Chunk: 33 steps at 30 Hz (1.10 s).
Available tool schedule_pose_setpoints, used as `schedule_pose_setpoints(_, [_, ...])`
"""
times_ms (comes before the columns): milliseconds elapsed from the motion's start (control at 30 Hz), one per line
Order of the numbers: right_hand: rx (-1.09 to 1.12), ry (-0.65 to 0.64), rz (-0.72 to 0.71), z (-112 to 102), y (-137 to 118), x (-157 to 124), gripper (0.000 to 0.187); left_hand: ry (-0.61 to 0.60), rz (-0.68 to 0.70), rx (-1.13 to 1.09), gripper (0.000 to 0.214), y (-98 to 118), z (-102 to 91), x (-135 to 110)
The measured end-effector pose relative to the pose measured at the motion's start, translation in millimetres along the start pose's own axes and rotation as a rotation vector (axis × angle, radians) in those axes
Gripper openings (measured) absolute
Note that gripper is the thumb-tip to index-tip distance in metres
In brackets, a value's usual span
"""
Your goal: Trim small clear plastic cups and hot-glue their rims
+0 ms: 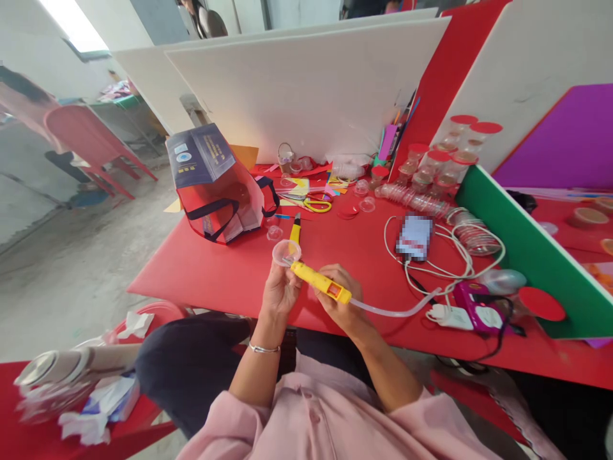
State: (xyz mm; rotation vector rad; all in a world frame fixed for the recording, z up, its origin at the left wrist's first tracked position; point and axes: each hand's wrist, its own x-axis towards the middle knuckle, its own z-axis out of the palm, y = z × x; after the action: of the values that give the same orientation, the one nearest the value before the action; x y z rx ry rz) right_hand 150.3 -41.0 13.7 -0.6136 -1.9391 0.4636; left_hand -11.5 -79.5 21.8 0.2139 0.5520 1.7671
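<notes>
Between the fingers of my left hand (pixel 281 291) is a small clear plastic cup (pixel 286 250), its round rim facing up. My right hand (pixel 341 295) is wrapped round a yellow hot glue gun (pixel 316 280), its nozzle at the cup's rim. A long clear glue stick (pixel 397 313) sticks out of the gun's back end toward the right. Just beyond the cup lies a yellow utility knife (pixel 295 230). Clear plastic lids (pixel 274 232) rest to the left of the knife. My right fingers are partly hidden behind the gun.
A red and navy bag (pixel 215 185) stands at the left. Yellow scissors (pixel 318 204) lie further back. On the right are a phone (pixel 414 237) with looped white cables, stacked clear cups (pixel 421 203), red-lidded jars (pixel 438 163), a purple power strip (pixel 479 306) and a green divider (pixel 522 249).
</notes>
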Motion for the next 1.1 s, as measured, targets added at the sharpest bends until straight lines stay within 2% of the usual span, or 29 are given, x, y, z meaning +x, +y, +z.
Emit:
schedule_pose_setpoints(167, [-0.058,0.058,0.022,-2.4,1.5,1.7,0.012,-0.019,0.008,-0.021,0.045,0.2,0.7,-1.7])
schedule_pose_setpoints(300, [-0.063,0.050,0.035,-4.0,0.4,1.8,0.009,-0.065,0.020,0.012,0.056,-1.7,-1.9,-1.7])
schedule_pose_setpoints(567, [-0.077,0.063,0.024,-4.7,3.9,-1.6,0.008,-0.039,0.078,0.061,0.053,-2.2,-1.8,-0.8])
schedule_pose_setpoints(767, [0.015,-0.033,0.005,-8.5,4.3,-1.4,0.012,-0.026,0.092,0.117,0.054,-3.4,-5.5,2.4])
schedule_pose_setpoints(933, [-0.044,-0.005,0.034,-11.6,6.4,-1.2,0.007,-0.048,0.115,0.152,0.056,-3.3,-4.7,1.6])
schedule_pose_setpoints(1100, [0.001,-0.027,0.027,-12.9,6.4,-1.7,0.009,-0.055,0.126,0.184,0.056,-2.2,-2.6,-0.4])
